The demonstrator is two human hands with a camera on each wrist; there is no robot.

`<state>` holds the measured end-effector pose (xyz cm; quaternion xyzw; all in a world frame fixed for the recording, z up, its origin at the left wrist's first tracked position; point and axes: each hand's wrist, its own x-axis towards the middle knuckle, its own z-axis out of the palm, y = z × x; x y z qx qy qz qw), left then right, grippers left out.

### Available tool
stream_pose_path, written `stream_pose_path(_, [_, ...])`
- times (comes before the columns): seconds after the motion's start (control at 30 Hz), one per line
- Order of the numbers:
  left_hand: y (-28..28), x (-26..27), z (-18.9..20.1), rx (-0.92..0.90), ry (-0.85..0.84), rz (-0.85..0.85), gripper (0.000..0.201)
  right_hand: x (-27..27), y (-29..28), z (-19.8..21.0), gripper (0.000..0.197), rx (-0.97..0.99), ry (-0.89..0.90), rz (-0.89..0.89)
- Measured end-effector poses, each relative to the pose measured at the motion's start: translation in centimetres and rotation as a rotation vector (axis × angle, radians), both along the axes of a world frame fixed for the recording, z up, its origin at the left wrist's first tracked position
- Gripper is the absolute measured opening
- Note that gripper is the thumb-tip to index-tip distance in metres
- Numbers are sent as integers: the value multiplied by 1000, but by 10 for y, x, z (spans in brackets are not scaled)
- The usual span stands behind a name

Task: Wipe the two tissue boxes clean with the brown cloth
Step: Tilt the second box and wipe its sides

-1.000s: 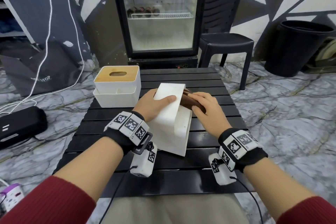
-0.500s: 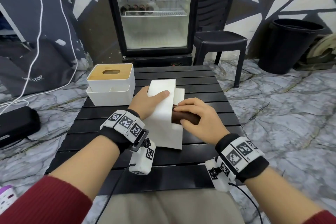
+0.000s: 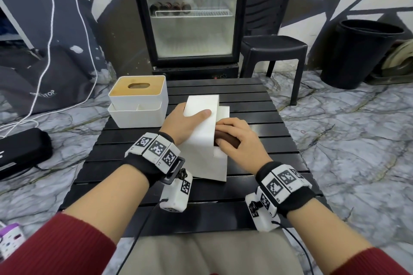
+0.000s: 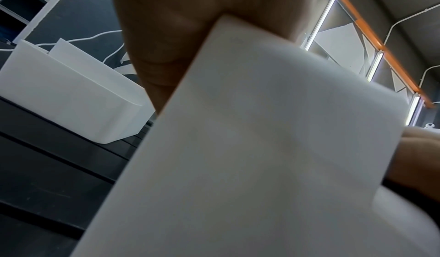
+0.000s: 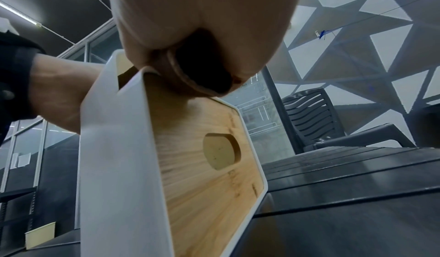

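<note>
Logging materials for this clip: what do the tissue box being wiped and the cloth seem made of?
The tilted tissue box looks like smooth matte white plastic, its lid showing pale bamboo-like wood grain. The brown cloth, bunched in the right hand, looks soft; its weave is unclear.

Brown cloth (image 5: 202, 69) against tilted tissue box (image 5: 209, 176)
</note>
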<state>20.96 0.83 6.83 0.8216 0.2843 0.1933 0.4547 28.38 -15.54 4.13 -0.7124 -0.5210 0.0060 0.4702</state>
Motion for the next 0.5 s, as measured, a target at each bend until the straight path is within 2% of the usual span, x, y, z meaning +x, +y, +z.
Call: stream_pose_path(0.5, [-1, 0, 0, -17, -9, -3, 40, -13, -11, -8, 32, 37, 56, -3])
